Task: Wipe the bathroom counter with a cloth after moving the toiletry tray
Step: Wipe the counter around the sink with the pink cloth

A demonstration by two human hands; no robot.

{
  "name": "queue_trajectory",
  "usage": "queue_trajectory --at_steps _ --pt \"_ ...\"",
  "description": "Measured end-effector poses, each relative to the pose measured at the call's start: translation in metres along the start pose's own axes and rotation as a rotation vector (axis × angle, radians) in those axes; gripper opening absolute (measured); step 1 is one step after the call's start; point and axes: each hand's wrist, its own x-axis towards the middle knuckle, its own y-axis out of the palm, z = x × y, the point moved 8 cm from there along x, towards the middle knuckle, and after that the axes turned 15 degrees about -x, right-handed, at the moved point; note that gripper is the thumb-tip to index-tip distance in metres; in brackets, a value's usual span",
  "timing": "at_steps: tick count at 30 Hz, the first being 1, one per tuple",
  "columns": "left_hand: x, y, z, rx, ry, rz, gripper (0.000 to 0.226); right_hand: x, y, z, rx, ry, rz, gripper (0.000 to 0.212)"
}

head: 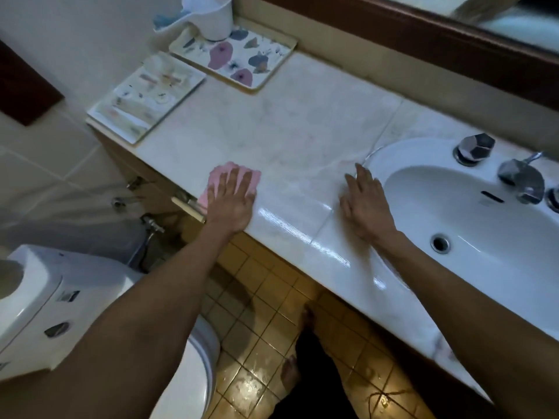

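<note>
A pink cloth [215, 176] lies near the front left edge of the pale marble counter [302, 125]. My left hand [234, 198] presses flat on the cloth, fingers spread. My right hand [367, 201] rests flat on the counter beside the sink, holding nothing. A floral tray [260, 60] sits at the back left corner with a white cup [213, 16] on it. A second flat tray with faint pictures [145, 98] lies at the counter's left end, partly over the edge.
A white sink [472, 207] with a metal faucet [521, 176] and a knob [475, 148] fills the right side. A toilet [60, 297] stands at lower left. A dark wood mirror frame [423, 40] runs along the back. Tiled floor and my bare feet are below.
</note>
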Motion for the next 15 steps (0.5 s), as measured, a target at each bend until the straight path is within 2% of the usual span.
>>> queue_trajectory --at_steps 2,3,5,7,9,11,13,15 --pt "0.010 0.009 -0.024 -0.024 -0.061 -0.034 0.060 0.017 0.003 0.002 -0.004 -0.002 0.020 0.069" --pt "0.013 0.017 -0.042 -0.007 -0.026 -0.033 0.061 0.028 0.003 0.002 0.001 0.004 0.025 0.071" --pt "0.008 0.036 -0.082 0.026 0.132 0.006 0.061 0.050 0.000 0.001 0.025 0.023 0.036 0.071" --pt "-0.007 0.055 -0.104 0.027 0.310 0.092 0.058 0.072 -0.003 -0.003 0.048 0.054 0.049 0.060" --pt "-0.012 0.057 -0.098 0.062 0.461 0.180 0.054 0.096 -0.006 -0.010 0.071 0.079 0.025 0.052" --pt "0.003 0.040 -0.071 0.096 0.541 0.207 0.052 0.117 -0.008 -0.017 0.079 0.082 0.004 0.051" --pt "0.032 0.009 -0.034 0.121 0.488 0.150 0.054 0.133 -0.004 -0.024 0.072 0.082 0.023 0.053" --pt "0.068 -0.021 -0.009 0.106 0.351 0.114 0.052 0.149 -0.001 -0.031 0.076 0.092 0.045 0.053"
